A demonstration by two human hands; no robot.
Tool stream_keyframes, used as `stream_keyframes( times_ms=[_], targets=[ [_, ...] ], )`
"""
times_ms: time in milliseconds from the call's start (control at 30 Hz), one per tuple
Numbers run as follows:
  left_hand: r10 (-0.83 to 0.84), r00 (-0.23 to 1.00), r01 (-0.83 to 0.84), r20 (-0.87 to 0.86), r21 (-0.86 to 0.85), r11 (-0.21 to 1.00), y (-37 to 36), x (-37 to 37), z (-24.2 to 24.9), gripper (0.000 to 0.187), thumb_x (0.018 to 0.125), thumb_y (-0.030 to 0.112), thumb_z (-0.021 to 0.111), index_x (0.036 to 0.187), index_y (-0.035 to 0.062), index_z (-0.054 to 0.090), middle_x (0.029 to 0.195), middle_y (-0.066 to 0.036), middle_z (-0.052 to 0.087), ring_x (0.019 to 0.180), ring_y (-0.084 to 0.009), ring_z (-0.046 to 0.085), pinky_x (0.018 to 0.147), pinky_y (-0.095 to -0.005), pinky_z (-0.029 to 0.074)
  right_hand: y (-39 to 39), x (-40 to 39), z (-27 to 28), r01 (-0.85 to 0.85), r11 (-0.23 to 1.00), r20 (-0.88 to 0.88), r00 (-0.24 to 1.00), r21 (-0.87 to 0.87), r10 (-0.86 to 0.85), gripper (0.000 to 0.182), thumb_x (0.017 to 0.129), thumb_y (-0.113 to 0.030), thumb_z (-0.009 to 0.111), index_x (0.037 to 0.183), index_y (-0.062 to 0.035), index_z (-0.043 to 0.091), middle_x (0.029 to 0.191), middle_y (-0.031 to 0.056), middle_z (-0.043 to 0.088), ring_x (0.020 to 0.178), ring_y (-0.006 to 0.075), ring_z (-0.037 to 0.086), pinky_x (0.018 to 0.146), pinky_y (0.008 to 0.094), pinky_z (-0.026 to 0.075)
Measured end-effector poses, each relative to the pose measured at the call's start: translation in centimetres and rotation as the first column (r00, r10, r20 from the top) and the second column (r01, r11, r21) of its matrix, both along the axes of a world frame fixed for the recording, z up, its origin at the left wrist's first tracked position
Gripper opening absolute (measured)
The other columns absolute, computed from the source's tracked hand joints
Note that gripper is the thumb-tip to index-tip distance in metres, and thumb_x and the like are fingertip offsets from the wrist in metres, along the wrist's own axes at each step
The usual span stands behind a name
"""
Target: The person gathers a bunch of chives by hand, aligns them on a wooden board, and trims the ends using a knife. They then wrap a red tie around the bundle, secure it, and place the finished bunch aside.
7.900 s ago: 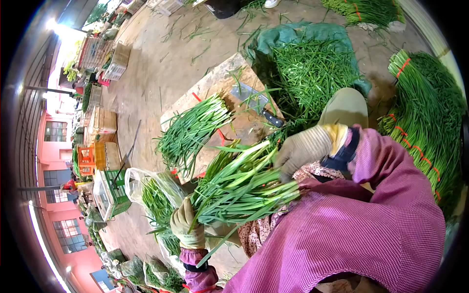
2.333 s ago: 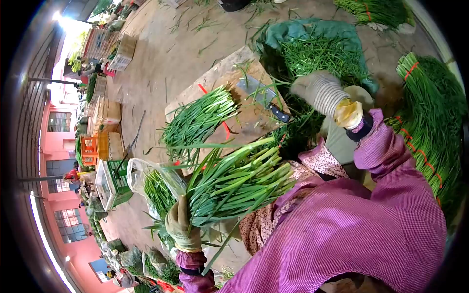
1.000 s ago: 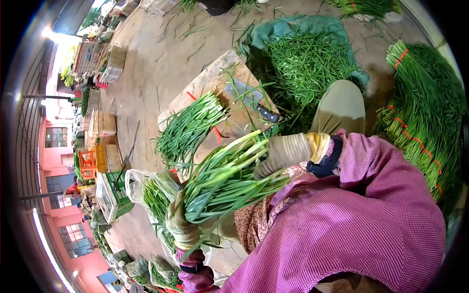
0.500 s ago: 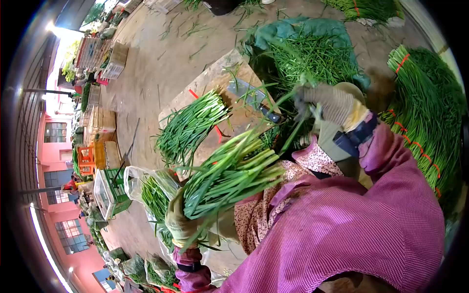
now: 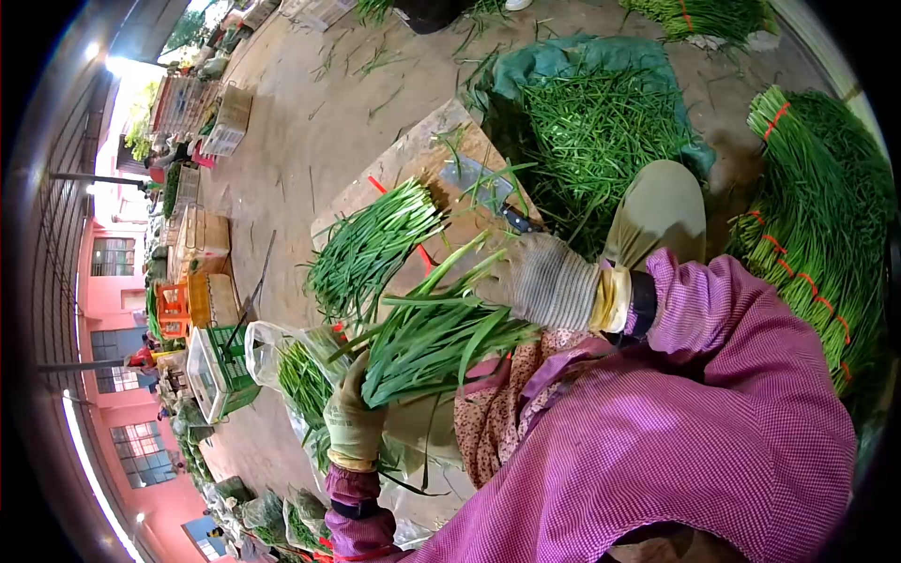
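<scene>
My left hand (image 5: 353, 418), in a pale glove, grips a loose bunch of garlic chives (image 5: 422, 352) from its leafy side, above my lap. My right hand (image 5: 549, 280), in a grey ribbed glove, has its fingers closed at the pale stem ends of the same bunch; the fingertips are partly hidden. Beyond the hands, another bunch of garlic chives (image 5: 380, 246) lies on a wooden board (image 5: 441, 141), with a red tie (image 5: 425, 257) under it. A knife (image 5: 486, 188) with a dark handle rests on the board near my right hand.
A heap of loose green leaves (image 5: 605, 122) lies on a teal cloth (image 5: 554, 58). Tied bundles (image 5: 807, 225) are stacked at the right. A clear plastic bag (image 5: 272, 352) holding chives stands by my left hand. Beyond it is a green crate (image 5: 225, 375).
My right hand has come back from beside the leaf heap, down and left, to the stem ends of the bunch. The stray leaves it held are gone from it. My left hand keeps its hold.
</scene>
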State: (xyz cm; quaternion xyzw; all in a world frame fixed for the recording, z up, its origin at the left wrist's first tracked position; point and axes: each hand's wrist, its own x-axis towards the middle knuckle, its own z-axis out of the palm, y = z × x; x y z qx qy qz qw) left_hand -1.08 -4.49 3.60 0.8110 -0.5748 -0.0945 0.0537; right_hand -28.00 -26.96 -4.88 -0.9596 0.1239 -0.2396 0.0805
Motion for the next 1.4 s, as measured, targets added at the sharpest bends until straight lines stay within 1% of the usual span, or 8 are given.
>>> stream_keyframes(
  times_ms=[333, 600, 733, 867, 1133, 1200, 1333, 1400],
  targets=[
    [0.038, 0.938, -0.032, -0.345, 0.022, 0.999, -0.4, -0.7, -0.9, 0.064, 0.076, -0.005, 0.067, 0.137, 0.0042, 0.053, 0.118, -0.011, 0.068, 0.107, -0.0158, 0.065, 0.092, -0.0281, 0.05, -8.0, -4.6, 0.2, 0.312, 0.926, 0.193, 0.943, -0.214, -0.273, 0.022, 0.076, -0.021, 0.073, 0.087, -0.0092, 0.058, 0.068, 0.0052, 0.058, 0.06, 0.0245, 0.062, 0.053, 0.0379, 0.05],
    [0.097, 0.9, -0.141, -0.424, -0.074, 0.987, 0.5, 0.1, -1.4, 0.062, 0.073, 0.001, 0.071, 0.133, 0.0067, 0.056, 0.117, -0.015, 0.068, 0.106, -0.0277, 0.067, 0.09, -0.035, 0.053, -11.5, -8.3, 3.0, 0.732, 0.661, -0.637, 0.59, 0.164, -0.495, 0.051, 0.094, -0.049, 0.053, 0.118, -0.006, 0.066, 0.106, 0.017, 0.069, 0.104, 0.0314, 0.065, 0.094, 0.0459, 0.048],
    [-0.003, 0.938, -0.031, -0.348, -0.092, 0.995, 0.1, -0.6, -1.2, 0.062, 0.077, -0.004, 0.069, 0.136, 0.0017, 0.052, 0.122, -0.012, 0.066, 0.11, -0.019, 0.063, 0.095, -0.0307, 0.05, -6.1, -4.5, -0.5, -0.007, 0.502, -0.08, 0.985, 0.865, 0.152, 0.046, 0.093, -0.05, 0.059, 0.112, -0.0083, 0.069, 0.079, 0.0131, 0.067, 0.066, 0.0305, 0.064, 0.064, 0.0439, 0.05],
    [-0.027, 0.926, -0.003, -0.376, -0.079, 0.997, 1.4, 0.0, -2.5, 0.059, 0.076, -0.004, 0.068, 0.133, 0.0015, 0.054, 0.122, -0.013, 0.066, 0.112, -0.021, 0.062, 0.095, -0.0331, 0.049, -4.9, -2.1, -2.8, -0.514, 0.248, 0.381, 0.817, 0.821, 0.432, 0.041, 0.087, -0.018, 0.065, 0.126, -0.0084, 0.064, 0.136, 0.018, 0.055, 0.116, 0.0389, 0.058, 0.102, 0.0469, 0.044],
    [0.07, 0.913, -0.11, -0.401, -0.078, 0.991, 2.4, 0.1, -3.2, 0.056, 0.071, -0.001, 0.071, 0.125, 0.0051, 0.059, 0.116, -0.015, 0.063, 0.109, -0.0347, 0.061, 0.094, -0.0397, 0.049, -3.2, 0.8, -7.1, -0.589, 0.228, 0.476, 0.782, 0.775, 0.402, 0.035, 0.095, -0.006, 0.051, 0.129, -0.0048, 0.062, 0.12, 0.0172, 0.066, 0.1, 0.0301, 0.064, 0.091, 0.0399, 0.051],
    [0.05, 0.929, -0.095, -0.367, -0.106, 0.99, 2.3, -0.1, -2.9, 0.056, 0.07, -0.002, 0.071, 0.124, 0.0049, 0.059, 0.116, -0.015, 0.063, 0.109, -0.0356, 0.06, 0.094, -0.0396, 0.049, -2.7, -0.5, -4.7, -0.676, 0.653, 0.562, 0.704, 0.343, 0.434, 0.038, 0.097, -0.011, 0.051, 0.134, -0.0068, 0.057, 0.112, 0.0215, 0.065, 0.097, 0.0333, 0.065, 0.085, 0.043, 0.052],
    [-0.05, 0.973, 0.02, -0.225, -0.13, 0.991, 2.4, 0.5, -2.5, 0.056, 0.077, 0.0, 0.07, 0.132, 0.0038, 0.057, 0.118, -0.012, 0.069, 0.106, -0.0232, 0.067, 0.091, -0.0312, 0.051, -1.8, -0.9, -2.0, -0.29, 0.118, 0.227, 0.897, 0.95, 0.38, 0.037, 0.093, -0.014, 0.058, 0.129, -0.0067, 0.061, 0.11, 0.0153, 0.068, 0.102, 0.0334, 0.063, 0.088, 0.0386, 0.05],
    [-0.016, 0.975, 0.014, -0.222, -0.014, 1.0, 2.3, 0.5, -2.2, 0.057, 0.077, -0.001, 0.07, 0.132, 0.0047, 0.057, 0.118, -0.012, 0.068, 0.107, -0.0218, 0.066, 0.091, -0.0307, 0.051, -2.1, 0.2, -3.8, -0.693, 0.357, 0.528, 0.714, 0.626, 0.46, 0.032, 0.094, -0.018, 0.059, 0.123, -0.0034, 0.063, 0.113, 0.0144, 0.067, 0.103, 0.0337, 0.063, 0.089, 0.0397, 0.049]
  ],
)
